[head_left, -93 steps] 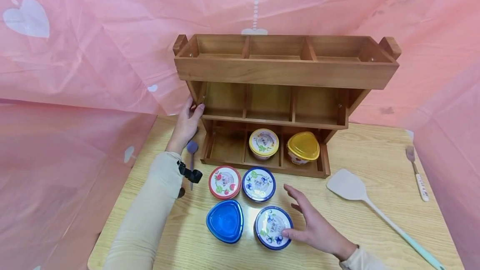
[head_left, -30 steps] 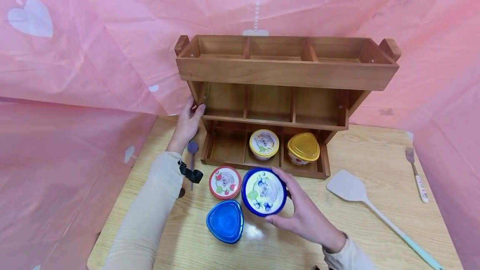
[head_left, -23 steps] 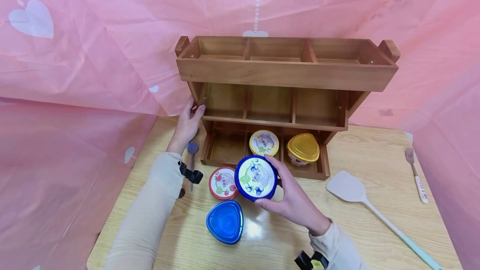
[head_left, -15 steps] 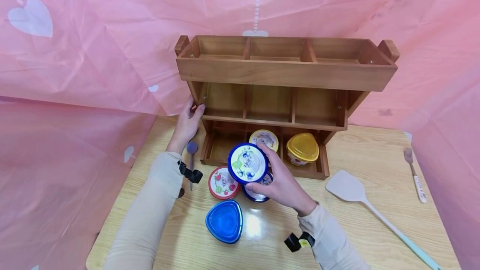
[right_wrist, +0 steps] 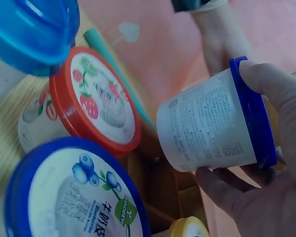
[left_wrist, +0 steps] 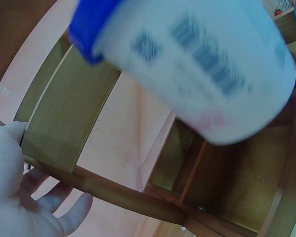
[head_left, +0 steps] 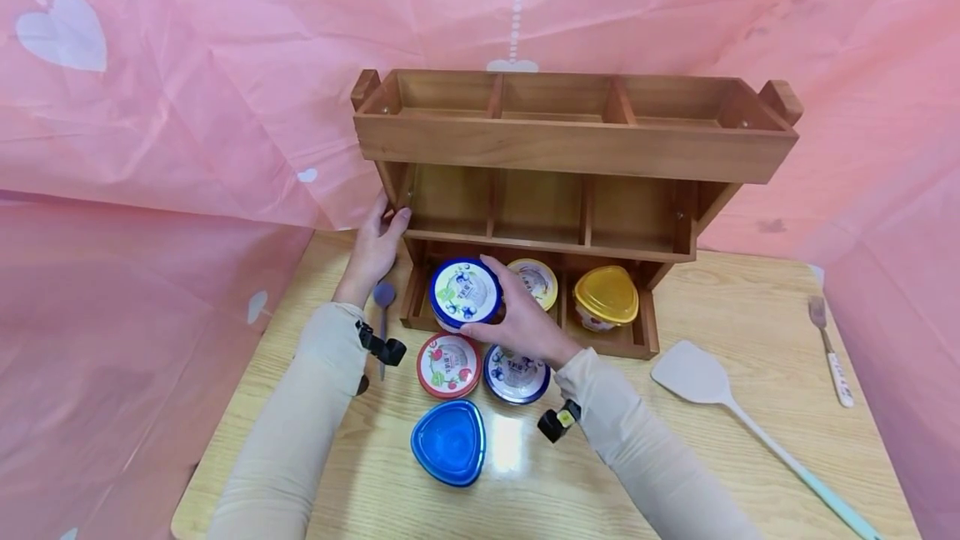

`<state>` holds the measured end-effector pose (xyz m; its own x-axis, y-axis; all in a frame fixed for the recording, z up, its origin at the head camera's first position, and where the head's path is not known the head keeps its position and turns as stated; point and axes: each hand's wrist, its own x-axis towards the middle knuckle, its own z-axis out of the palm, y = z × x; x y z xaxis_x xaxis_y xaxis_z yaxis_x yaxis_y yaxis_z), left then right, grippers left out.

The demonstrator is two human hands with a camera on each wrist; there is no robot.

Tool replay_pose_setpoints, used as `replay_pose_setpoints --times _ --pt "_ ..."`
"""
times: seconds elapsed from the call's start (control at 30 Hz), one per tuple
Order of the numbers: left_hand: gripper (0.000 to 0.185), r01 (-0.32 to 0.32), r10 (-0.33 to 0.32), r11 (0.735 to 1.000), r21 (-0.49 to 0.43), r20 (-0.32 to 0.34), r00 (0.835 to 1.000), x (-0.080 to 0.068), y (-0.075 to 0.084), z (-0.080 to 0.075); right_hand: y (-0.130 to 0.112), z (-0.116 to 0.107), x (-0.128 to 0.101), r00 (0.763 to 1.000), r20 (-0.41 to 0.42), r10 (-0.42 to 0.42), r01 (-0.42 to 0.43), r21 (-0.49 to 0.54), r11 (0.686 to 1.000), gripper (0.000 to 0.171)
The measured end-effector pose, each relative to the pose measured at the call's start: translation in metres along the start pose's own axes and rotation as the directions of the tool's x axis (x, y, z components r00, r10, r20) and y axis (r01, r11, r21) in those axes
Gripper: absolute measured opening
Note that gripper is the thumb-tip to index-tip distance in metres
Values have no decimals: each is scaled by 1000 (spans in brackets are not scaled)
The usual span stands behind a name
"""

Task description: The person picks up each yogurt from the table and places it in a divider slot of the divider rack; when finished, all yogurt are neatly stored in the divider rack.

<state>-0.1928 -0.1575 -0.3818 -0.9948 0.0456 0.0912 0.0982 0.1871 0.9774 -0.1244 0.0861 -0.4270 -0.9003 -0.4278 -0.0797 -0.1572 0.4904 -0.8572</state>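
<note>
While the head view only gives the printed round lid of the blueberry cup (head_left: 465, 292), the right wrist view shows its side: a white plastic tub with fine print and a blue rim (right_wrist: 212, 131). The right hand (head_left: 521, 325) is curled round it, thumb and fingers on the rim, holding it near the middle of the frame, just in front of the lower left slot of the wooden rack (head_left: 573, 148). From the left wrist camera the same cup is a big blur across the top of the frame (left_wrist: 197, 69), with the rack's smooth brown slats behind it.

The left hand (head_left: 372, 247) rests on the rack's left side post, fingers fairly straight, gripping nothing I can make out.

The lower shelf holds a yellow-lidded round cup (head_left: 534, 282) and a triangular yellow-lidded tub (head_left: 606, 294). In the lower middle, on the light wood-grain table (head_left: 750, 457), sit a red strawberry cup (head_left: 448, 365), another blueberry cup (head_left: 513, 375) and a glossy blue triangular tub (head_left: 448, 442). A pale spatula (head_left: 738, 415) lies at lower right.
</note>
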Motion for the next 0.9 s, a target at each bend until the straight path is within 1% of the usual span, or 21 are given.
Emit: replay_pose_setpoints --times 0.07,0.23,0.4,0.5,0.63,0.73,0.9 --pt "55 9 -9 1000 8 1 1000 0 1 0 1 2 9 1000 7 4 -4 -2 1000 104" --pt "56 26 -26 999 38 -4 1000 0 2 0 4 5 29 999 10 39 -39 43 998 106" --pt "56 25 -25 998 51 -6 1000 -1 4 1 11 8 44 997 9 74 -74 11 997 107" --pt "55 24 -24 998 65 -5 1000 0 3 1 18 11 53 997 5 80 -80 16 997 107" --pt "56 27 -26 998 59 -10 1000 7 -12 0 23 15 66 998 3 64 -64 30 997 106" --pt "56 25 -24 998 58 -19 1000 14 -27 -2 24 17 75 997 5 76 -76 32 997 107" --pt "56 8 -6 996 89 -32 999 16 -33 -1 23 21 87 991 18 131 -131 -10 991 112"
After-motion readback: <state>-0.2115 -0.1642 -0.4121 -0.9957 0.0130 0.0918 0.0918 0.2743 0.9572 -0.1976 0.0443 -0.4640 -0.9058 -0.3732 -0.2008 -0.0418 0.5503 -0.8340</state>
